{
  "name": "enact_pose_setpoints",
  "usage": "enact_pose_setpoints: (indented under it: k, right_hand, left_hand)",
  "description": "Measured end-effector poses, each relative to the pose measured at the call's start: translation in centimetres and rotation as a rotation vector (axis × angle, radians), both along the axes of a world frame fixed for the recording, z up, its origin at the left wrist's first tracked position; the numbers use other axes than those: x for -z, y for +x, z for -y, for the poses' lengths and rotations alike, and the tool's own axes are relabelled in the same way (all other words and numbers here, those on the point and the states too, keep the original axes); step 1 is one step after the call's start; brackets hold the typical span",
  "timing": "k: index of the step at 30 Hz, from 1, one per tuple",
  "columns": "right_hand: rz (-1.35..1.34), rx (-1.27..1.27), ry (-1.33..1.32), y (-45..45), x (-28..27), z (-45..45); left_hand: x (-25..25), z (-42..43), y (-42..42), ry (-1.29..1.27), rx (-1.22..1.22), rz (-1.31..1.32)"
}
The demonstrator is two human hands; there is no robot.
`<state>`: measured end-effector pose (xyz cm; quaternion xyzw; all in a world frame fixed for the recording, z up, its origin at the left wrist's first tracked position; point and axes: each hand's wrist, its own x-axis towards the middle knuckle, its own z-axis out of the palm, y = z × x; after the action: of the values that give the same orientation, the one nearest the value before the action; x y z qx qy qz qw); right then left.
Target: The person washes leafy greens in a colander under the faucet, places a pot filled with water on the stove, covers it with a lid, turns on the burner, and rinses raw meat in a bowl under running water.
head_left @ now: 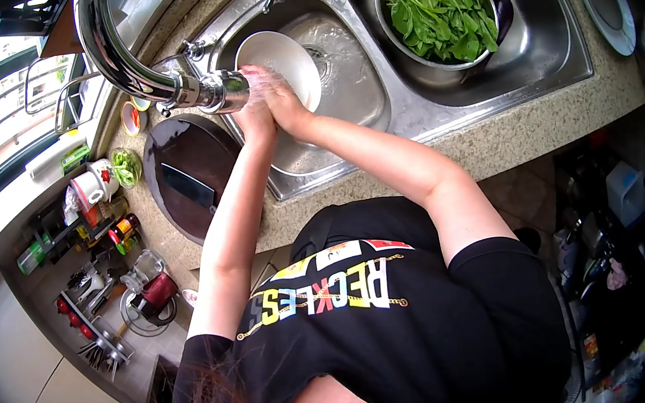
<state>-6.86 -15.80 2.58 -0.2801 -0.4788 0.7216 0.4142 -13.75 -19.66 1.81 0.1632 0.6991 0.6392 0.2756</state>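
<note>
Under the chrome faucet (225, 92), my left hand (254, 119) and my right hand (278, 98) are pressed against each other, wet from running water. The right hand lies over the left with its fingers stretched out, blurred by water and motion. The left hand's fingers are mostly hidden behind the faucet head and the right hand. No object shows between them. Just beyond the hands, a white bowl (295, 58) rests tilted in the left basin (355, 105) of the steel sink, near the drain.
In the right basin (546, 53) stands a metal bowl of leafy greens (440, 14), with a dark purple eggplant (505, 14) beside it. A dark round board (171, 151) holding a cleaver (189, 185) lies left of the sink. A grey plate (606, 1) sits far right.
</note>
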Motion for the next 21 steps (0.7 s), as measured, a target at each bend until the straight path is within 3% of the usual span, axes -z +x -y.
enact_pose_setpoints:
  k: [3,5,14,16,21]
  right_hand:
    - [-0.017,-0.128,-0.057,0.2,0.3,0.0]
    - [-0.025,0.005,0.007,-0.2,0.2,0.0]
    - [-0.026,0.003,-0.009,-0.7,-0.4,-0.8]
    - [-0.03,0.009,-0.002,-0.7,-0.4,-0.8]
    - [-0.032,0.02,-0.011,-0.4,-0.3,-0.3]
  left_hand:
    - [-0.2,0.3,-0.2,0.059,0.024,0.145]
    - [-1.1,0.0,0.2,0.054,0.039,0.164]
    - [-2.6,-1.0,0.7,0.004,0.11,0.046]
    - [-2.4,-0.8,0.7,0.004,0.195,-0.112]
    - [-1.6,-0.3,0.8,0.058,0.103,0.0]
